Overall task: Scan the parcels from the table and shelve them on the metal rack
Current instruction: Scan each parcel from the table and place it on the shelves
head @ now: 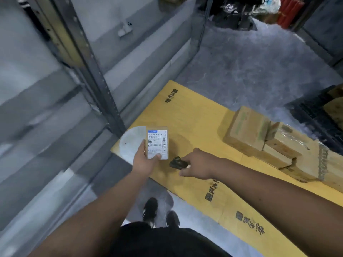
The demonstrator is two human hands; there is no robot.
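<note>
Head view: metal rack (104, 93) left, yellow-covered table (194, 115) with stacked cardboard boxes (259, 134). Left hand (143, 161) pinches small parcel (157, 144) by its lower edge; likely light, stiff. Right hand (197, 165) wraps black scanner (177, 162). Label reads "A34".

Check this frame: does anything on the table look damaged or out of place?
Yes. The long cardboard box at the table's right end looks torn along its near lower edge, with a ragged gap. The small labelled parcel in the left hand looks intact.
</note>
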